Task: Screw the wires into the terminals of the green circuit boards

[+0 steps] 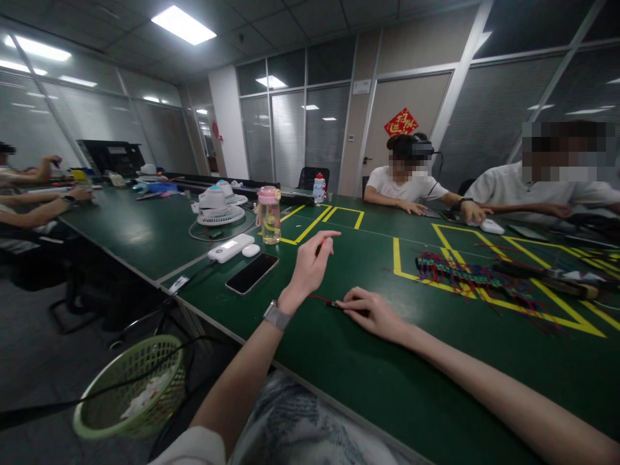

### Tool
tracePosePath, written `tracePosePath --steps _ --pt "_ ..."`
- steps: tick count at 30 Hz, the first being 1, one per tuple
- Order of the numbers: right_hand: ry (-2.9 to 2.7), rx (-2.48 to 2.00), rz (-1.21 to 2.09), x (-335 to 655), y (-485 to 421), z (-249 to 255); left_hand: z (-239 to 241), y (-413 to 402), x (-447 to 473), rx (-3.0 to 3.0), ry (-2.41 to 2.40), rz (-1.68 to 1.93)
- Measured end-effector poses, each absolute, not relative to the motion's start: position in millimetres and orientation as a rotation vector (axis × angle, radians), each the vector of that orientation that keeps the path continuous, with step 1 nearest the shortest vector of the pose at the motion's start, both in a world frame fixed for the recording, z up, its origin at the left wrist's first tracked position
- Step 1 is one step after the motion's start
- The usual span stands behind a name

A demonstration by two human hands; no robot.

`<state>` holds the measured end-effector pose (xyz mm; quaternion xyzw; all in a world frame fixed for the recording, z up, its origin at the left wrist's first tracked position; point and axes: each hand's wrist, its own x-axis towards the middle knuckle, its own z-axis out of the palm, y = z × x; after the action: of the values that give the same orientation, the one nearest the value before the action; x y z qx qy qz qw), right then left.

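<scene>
Board on near table, right hand pinching its end; left hand raised, half-curled, hold unclear. Red wire could snag at left wrist, straining joint.

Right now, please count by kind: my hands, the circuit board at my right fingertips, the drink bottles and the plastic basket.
Hands: 2 (left hand, right hand)
Circuit board: 1
Drink bottles: 2 (pink-lidded bottle, red-lidded bottle)
Plastic basket: 1
Total: 6

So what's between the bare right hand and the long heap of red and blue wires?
Head view: green tabletop beside the right hand, then a strip of yellow tape.
</scene>
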<state>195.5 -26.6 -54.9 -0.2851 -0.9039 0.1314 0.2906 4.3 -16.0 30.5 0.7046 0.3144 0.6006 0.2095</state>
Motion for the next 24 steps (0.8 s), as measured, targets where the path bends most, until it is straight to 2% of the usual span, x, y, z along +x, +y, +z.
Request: tracePosePath --steps 4,7,13,24 --pt "-2.38 -0.746 0.555 190.0 -35.7 -51.3 31.9 -13.2 24.7 1.328 0.47 1.638" --pt "-2.323 -0.773 0.73 189.2 -32.3 -51.4 25.9 -16.4 33.0 1.142 0.388 1.568" --pt "-2.251 -0.838 0.917 188.7 -27.3 -50.4 18.4 -25.3 35.9 1.147 0.394 1.52" --pt "-2.246 -0.876 0.979 189.4 -24.2 -47.6 17.9 -29.5 39.8 1.2 0.41 1.532"
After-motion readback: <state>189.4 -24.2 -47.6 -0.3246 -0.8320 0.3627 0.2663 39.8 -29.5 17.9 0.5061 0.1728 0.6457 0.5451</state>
